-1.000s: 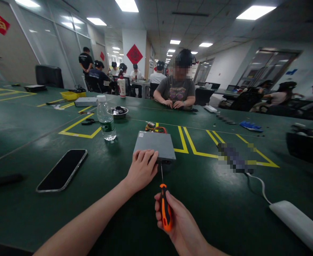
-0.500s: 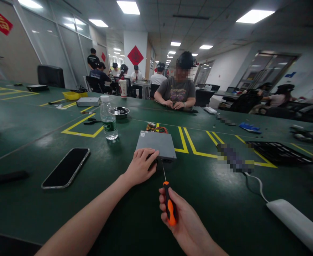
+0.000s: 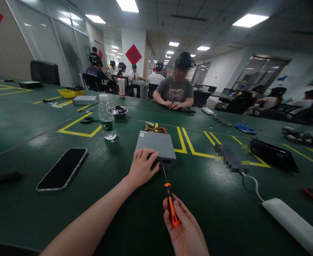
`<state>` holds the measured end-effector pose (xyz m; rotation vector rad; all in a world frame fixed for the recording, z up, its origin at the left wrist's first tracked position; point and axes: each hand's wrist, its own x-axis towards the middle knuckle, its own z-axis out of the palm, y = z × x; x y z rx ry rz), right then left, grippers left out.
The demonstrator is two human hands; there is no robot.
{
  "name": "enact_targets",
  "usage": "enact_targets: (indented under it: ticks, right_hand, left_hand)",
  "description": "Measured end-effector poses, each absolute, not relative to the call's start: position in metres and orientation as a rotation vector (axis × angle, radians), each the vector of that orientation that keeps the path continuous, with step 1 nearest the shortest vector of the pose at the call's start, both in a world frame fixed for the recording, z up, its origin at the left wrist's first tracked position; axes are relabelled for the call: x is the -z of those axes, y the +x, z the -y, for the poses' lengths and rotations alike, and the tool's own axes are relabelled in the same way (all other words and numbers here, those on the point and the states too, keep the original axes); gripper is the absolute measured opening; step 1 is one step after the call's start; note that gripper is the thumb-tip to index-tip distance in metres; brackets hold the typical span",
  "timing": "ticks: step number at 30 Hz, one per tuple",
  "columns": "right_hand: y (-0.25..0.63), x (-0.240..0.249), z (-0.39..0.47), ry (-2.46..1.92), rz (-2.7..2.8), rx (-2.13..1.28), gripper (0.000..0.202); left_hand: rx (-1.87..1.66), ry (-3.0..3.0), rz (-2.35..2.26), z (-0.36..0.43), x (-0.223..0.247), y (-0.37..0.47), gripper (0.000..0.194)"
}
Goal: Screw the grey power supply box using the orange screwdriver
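A grey metal computer power supply (image 3: 156, 141) lies flat on the green table, a bundle of coloured wires (image 3: 156, 128) at its far end. My left hand (image 3: 145, 166) grips its near left corner, fingers on top and the lower part of the hand against the front face. In my right hand (image 3: 184, 224) is a screwdriver (image 3: 172, 209) with an orange and black handle, held between thumb and fingers. Its thin shaft points up to the near face of the power supply, by the socket. Whether the tip sits in a screw is too small to tell.
Left of the power supply stand a water bottle (image 3: 107, 122) and a metal bowl (image 3: 119, 112); a phone (image 3: 62, 169) lies nearer. To the right are a white power strip (image 3: 292, 222) and a black panel (image 3: 274, 155). A person (image 3: 175, 89) sits opposite.
My right hand has shifted its hold on the screwdriver handle, its fingers now more extended along it. The left hand stays put. At the right, the black panel has been tilted up.
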<state>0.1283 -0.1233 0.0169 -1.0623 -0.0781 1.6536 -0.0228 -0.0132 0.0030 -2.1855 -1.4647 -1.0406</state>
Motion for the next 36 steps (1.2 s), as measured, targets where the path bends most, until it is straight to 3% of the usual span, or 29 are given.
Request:
enact_targets:
  ticks: [4,7,12,17,27,36]
  right_hand:
    - [0.126,-0.016,0.121,-1.089,-0.096,-1.735,0.016]
    - [0.125,-0.015,0.119,-1.023,-0.136,-1.776,0.011]
    - [0.128,-0.014,0.121,-0.943,0.015,-1.750,0.037]
    - [0.124,-0.023,0.122,-1.014,-0.067,-1.860,0.027]
    - [0.122,-0.016,0.124,-0.903,0.047,-1.822,0.045]
    - [0.111,-0.028,0.122,-1.035,-0.061,-1.920,0.027]
  left_hand:
    - [1.056,-2.166,1.474,0.013,-0.002,-0.021,0.027]
    - [1.048,-2.170,1.477,0.013,-0.004,-0.021,0.027]
    - [1.048,-2.163,1.469,0.014,-0.006,-0.020,0.026]
    - [1.055,-2.160,1.484,0.014,-0.005,-0.020,0.026]
    - [1.033,-2.147,1.482,0.014,-0.005,-0.020,0.026]
    - [1.044,-2.156,1.490,0.014,-0.004,-0.021,0.026]
